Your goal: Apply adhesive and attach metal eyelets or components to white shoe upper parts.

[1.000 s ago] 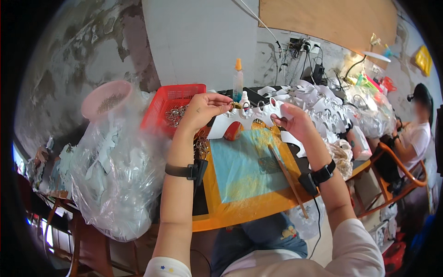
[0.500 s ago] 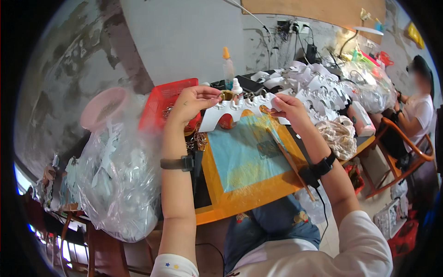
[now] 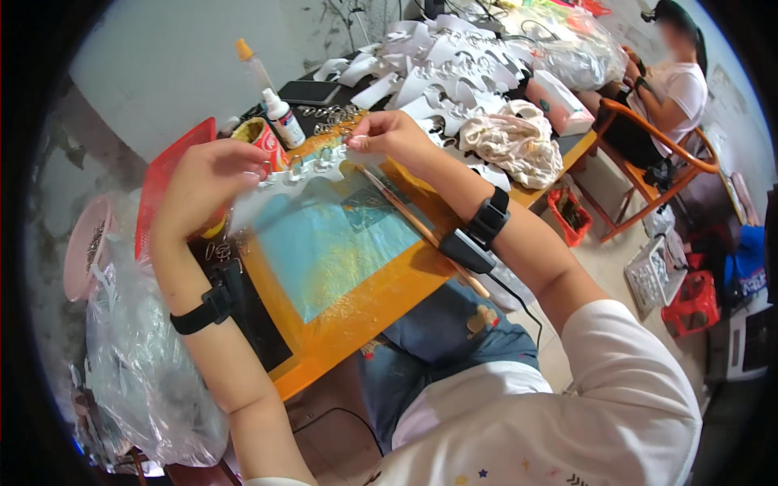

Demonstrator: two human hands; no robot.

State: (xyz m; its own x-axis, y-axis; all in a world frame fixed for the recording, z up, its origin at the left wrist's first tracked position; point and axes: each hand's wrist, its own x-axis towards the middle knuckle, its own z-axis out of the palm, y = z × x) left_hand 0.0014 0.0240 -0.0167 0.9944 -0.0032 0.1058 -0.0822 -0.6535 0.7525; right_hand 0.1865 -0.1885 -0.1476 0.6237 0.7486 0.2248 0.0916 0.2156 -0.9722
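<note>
A white scalloped card strip (image 3: 318, 172) with metal rings along its upper edge spans the space between my hands, above a light-blue sheet (image 3: 324, 251) on an orange-bordered board. My left hand (image 3: 207, 182) is at the strip's left part, thumb and fingertips closed near a ring; some of this is blurred. At the other end, my right hand (image 3: 389, 136) pinches near the strip's right tip. A thin wooden stick (image 3: 409, 214) lies across the board below my right wrist. Behind the strip stand a red can (image 3: 271, 146) and a white squeeze bottle (image 3: 282, 118).
Loose metal rings (image 3: 334, 121) and a phone (image 3: 309, 92) lie behind. A heap of white cards (image 3: 458, 73), a crumpled cloth (image 3: 519, 144) and a tissue box (image 3: 559, 104) fill the right. A red basket (image 3: 158, 182) and plastic bag (image 3: 150, 348) stand left. Another person (image 3: 673, 101) sits far right.
The view has swung right, so the table and its things appear further left. My hands still have the card strip between them, and it now hangs partly behind my left hand.
</note>
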